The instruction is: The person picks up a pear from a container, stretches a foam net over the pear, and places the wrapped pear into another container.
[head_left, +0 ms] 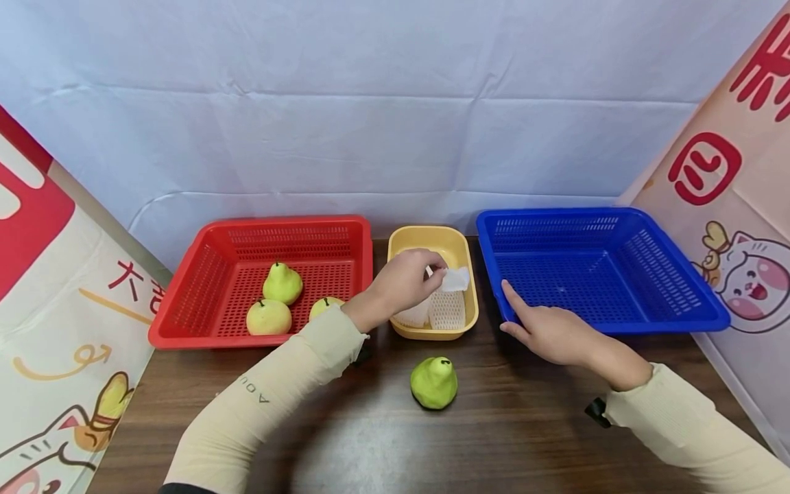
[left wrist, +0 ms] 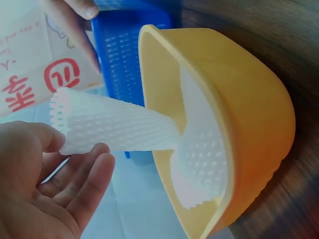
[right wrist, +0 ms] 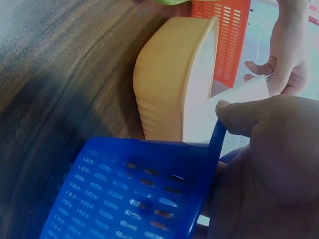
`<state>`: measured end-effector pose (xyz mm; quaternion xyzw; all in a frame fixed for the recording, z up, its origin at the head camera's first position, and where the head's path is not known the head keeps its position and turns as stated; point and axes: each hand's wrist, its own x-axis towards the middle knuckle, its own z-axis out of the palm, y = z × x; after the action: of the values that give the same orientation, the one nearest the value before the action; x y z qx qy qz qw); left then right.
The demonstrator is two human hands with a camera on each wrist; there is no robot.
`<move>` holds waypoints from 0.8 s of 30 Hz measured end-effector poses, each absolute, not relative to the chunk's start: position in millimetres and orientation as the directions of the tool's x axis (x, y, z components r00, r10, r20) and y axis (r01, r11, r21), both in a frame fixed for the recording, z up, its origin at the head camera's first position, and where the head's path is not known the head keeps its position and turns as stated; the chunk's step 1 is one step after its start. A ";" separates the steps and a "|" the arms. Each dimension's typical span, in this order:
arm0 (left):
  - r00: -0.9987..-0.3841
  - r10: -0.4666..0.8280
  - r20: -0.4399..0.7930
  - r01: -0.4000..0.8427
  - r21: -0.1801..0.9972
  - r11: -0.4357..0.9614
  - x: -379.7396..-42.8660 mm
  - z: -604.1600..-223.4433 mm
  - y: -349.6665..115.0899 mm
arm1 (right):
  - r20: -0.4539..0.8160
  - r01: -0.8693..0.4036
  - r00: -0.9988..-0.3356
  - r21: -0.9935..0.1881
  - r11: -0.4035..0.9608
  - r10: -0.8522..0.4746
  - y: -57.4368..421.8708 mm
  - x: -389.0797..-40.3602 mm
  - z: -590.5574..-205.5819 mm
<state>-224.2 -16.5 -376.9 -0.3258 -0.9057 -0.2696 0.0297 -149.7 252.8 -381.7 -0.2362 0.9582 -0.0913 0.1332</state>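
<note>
Between thumb and fingers my left hand [head_left: 410, 280] pinches the end of a white foam fruit net [left wrist: 112, 122], lifted partly out of a yellow bin [head_left: 434, 335]. More white foam nets [head_left: 447, 311] lie inside that bin. My right hand [head_left: 552, 333] holds the left rim of a blue basket [head_left: 607, 328], its thumb over the edge in the right wrist view. A green pear [head_left: 434, 384] stands on the table in front of the yellow bin, apart from both hands.
On the left a red basket [head_left: 216, 341] holds a green pear [head_left: 283, 283] and two pale yellow round fruits, one [head_left: 269, 317] in plain sight and the other partly behind my left arm. Printed panels flank the wooden table [head_left: 494, 439]; a pale cloth [head_left: 395, 137] hangs behind.
</note>
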 end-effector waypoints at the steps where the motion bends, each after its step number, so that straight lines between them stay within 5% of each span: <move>1: -0.791 0.569 0.227 0.598 0.484 0.638 -223.5 -375.7 -16.9 | -0.213 -0.428 -0.853 -0.238 0.872 -0.477 252.7 -149.7 -381.6; 15: -0.866 0.424 0.267 0.477 0.697 0.536 -217.2 -363.0 -27.2 | -0.196 -0.428 -0.858 -0.238 0.872 -0.475 252.7 -149.6 -382.5; 24: -0.921 0.323 0.216 0.326 0.882 0.339 -211.5 -360.3 -32.0 | -0.132 -0.422 -0.878 -0.239 0.875 -0.459 253.2 -149.8 -383.3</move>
<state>-211.5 -32.0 -360.3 -0.1982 -0.8183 -0.5395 0.0014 -149.8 253.2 -383.3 -0.2285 0.9638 -0.1018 0.0926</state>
